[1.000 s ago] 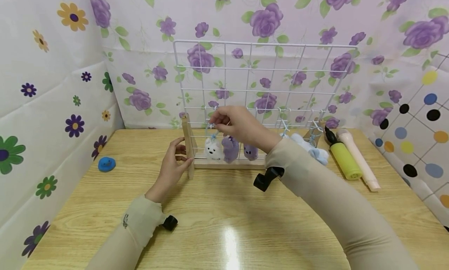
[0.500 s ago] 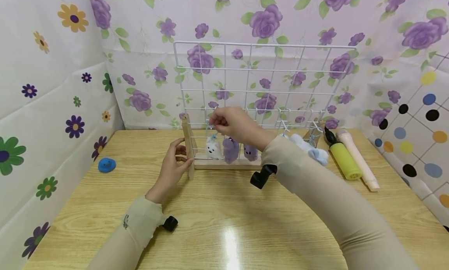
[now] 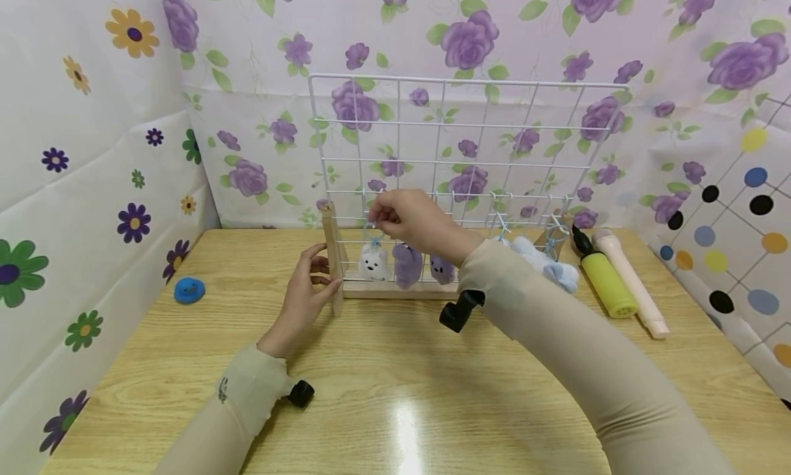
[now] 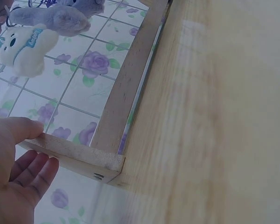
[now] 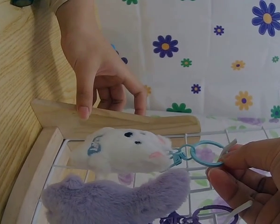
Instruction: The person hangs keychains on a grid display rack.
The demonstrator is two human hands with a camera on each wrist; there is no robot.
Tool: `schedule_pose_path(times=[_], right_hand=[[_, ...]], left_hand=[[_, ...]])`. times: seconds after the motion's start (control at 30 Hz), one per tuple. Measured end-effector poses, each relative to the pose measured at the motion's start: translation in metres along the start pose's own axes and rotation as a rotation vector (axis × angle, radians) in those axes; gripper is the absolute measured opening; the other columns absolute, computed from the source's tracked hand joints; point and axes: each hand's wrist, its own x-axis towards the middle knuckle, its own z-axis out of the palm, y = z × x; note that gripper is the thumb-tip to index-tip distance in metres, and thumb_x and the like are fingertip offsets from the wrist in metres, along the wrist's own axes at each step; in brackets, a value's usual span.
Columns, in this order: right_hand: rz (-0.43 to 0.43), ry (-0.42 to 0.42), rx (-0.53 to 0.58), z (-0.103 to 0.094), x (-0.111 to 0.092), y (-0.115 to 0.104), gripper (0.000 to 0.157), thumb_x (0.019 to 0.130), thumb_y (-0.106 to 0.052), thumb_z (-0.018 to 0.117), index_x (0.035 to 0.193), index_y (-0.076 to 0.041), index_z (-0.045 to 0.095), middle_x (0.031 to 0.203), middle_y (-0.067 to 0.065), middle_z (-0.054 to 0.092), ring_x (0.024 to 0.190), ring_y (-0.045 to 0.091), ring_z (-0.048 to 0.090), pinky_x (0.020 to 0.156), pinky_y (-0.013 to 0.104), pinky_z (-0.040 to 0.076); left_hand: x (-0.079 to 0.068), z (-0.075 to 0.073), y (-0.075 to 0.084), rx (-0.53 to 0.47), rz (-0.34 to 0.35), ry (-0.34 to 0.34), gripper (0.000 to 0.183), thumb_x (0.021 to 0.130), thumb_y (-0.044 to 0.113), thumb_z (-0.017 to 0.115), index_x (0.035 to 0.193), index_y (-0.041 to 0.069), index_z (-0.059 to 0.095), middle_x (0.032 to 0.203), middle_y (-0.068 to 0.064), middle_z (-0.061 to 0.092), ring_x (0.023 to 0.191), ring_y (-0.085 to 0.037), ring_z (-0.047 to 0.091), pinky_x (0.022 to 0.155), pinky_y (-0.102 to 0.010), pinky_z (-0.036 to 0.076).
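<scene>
In the head view my right hand [image 3: 410, 217] is at the lower left of a white wire grid rack [image 3: 445, 82]. Its thumb and forefinger pinch a light blue key ring [image 5: 193, 151] where it meets a white hook [image 5: 229, 145]. From that ring hangs a small white plush keychain [image 3: 373, 262] with a face. My left hand [image 3: 303, 283] grips the wooden upright [image 3: 331, 255] at the rack's left end, thumb on one side and fingers on the other. Two purple plush keychains [image 3: 408, 265] hang just right of the white one.
Further right, a pale blue plush [image 3: 544, 259] hangs on the rack behind my right forearm. A yellow-green pump bottle [image 3: 608, 283] and a pale pink microphone-like toy [image 3: 630, 283] lie at the right. A blue rubber duck [image 3: 188, 290] sits at the left.
The white plush sways slightly and now hangs straighter, facing front. My right wrist has shifted a little to the left; the left hand keeps its grip on the upright.
</scene>
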Motion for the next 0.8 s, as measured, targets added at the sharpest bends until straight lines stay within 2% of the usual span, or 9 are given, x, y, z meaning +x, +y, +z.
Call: schedule_pose_path(times=[0.23, 0.5, 0.8], right_hand=[[0.004, -0.008, -0.008, -0.001, 0.000, -0.001, 0.013, 0.094, -0.004, 0.057, 0.103, -0.003, 0.066, 0.101, 0.012, 0.069, 0.091, 0.019, 0.065, 0.083, 0.026, 0.054], [0.019, -0.004, -0.013, -0.003, -0.003, 0.000, 0.014, 0.094, -0.004, 0.057, 0.104, -0.003, 0.066, 0.102, 0.010, 0.069, 0.093, 0.019, 0.064, 0.084, 0.027, 0.054], [0.016, 0.024, 0.013, -0.008, -0.010, -0.001, 0.013, 0.094, -0.007, 0.059, 0.105, -0.005, 0.066, 0.099, 0.007, 0.068, 0.090, 0.017, 0.063, 0.081, 0.028, 0.054]], left_hand=[[0.000, 0.000, -0.001, 0.004, 0.003, -0.002, 0.068, 0.086, -0.004, 0.067, 0.143, 0.002, 0.031, 0.118, -0.023, 0.052, 0.104, -0.032, 0.055, 0.081, -0.029, 0.053], [0.001, 0.001, 0.000, 0.002, 0.006, 0.006, 0.067, 0.086, -0.004, 0.067, 0.143, 0.003, 0.032, 0.117, -0.023, 0.053, 0.103, -0.032, 0.056, 0.078, -0.023, 0.052], [0.000, 0.002, 0.002, 0.017, -0.008, 0.010, 0.069, 0.085, -0.004, 0.067, 0.144, 0.002, 0.031, 0.118, -0.023, 0.052, 0.104, -0.032, 0.055, 0.084, -0.042, 0.054]])
